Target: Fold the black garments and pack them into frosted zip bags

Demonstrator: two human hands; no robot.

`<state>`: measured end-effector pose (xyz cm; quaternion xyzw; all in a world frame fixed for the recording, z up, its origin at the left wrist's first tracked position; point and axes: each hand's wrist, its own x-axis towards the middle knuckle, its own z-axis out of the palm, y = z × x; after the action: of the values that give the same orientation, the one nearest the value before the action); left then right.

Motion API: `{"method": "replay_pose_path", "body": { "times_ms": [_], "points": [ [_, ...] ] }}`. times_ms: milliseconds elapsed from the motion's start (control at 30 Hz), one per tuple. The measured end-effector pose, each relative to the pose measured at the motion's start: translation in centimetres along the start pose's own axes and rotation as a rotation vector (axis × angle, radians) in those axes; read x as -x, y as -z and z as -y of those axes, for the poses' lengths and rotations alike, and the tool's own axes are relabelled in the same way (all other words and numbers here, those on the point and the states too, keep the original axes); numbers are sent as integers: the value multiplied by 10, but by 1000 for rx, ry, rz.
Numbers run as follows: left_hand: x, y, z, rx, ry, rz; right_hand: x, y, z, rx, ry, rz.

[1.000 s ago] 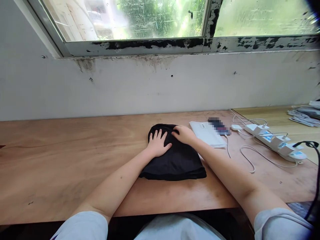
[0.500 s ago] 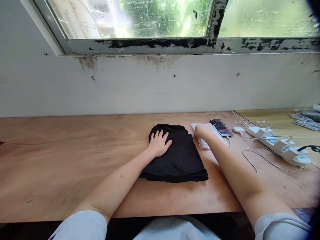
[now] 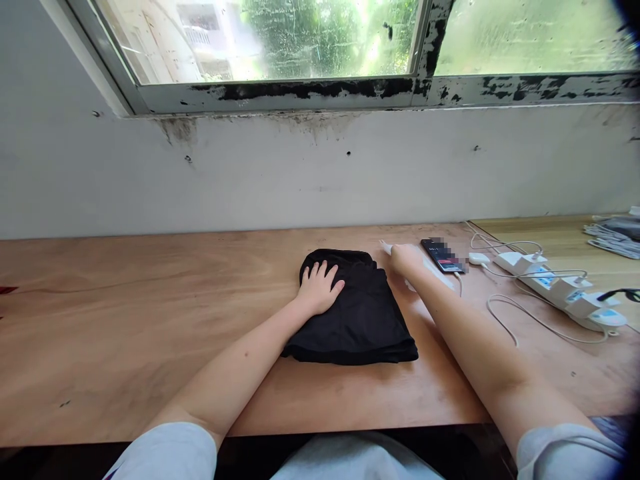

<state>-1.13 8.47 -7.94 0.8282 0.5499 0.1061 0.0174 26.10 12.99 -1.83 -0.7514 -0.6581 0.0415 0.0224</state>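
A folded black garment (image 3: pixel 367 313) lies on the wooden table in front of me, its lower edge toward me. My left hand (image 3: pixel 320 290) rests flat on its upper left part, fingers spread. Beyond its right side, my right hand (image 3: pixel 406 259) is closed on what looks like a thin white plastic bag (image 3: pixel 436 272). One corner of the bag sticks up past the knuckles, and the hand and forearm cover much of the rest. The right fingertips are hidden.
A phone (image 3: pixel 443 256) with a cable plugged in lies just right of the bag. Farther right are a white power strip (image 3: pixel 560 290) with plugs, loose white cables, and a stack of grey flat items (image 3: pixel 614 235). A wall and window stand behind the table (image 3: pixel 150 320).
The white plastic bag has bunched up under my right hand, its far left corner now lifted. My left hand and the black garment are nearly unmoved.
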Motion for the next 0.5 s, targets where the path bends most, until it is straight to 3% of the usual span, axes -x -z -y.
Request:
{"method": "replay_pose_path", "body": {
  "times_ms": [100,200,300,367,433,500],
  "points": [
    [0,0,0,46,8,-16,10,11,12,-17,78,-118],
    [-1,2,2,251,18,-106,28,18,32,-87,212,-336],
    [-5,8,4,775,39,-270,50,10,53,-126,494,-506],
    [-10,14,8,1223,78,-329,61,-7,66,-104,743,-527],
    [-15,20,14,1578,142,-255,66,-29,76,-57,922,-488],
    [-20,23,23,1733,245,-62,66,-49,81,-24,1033,-457]
  ]
}}
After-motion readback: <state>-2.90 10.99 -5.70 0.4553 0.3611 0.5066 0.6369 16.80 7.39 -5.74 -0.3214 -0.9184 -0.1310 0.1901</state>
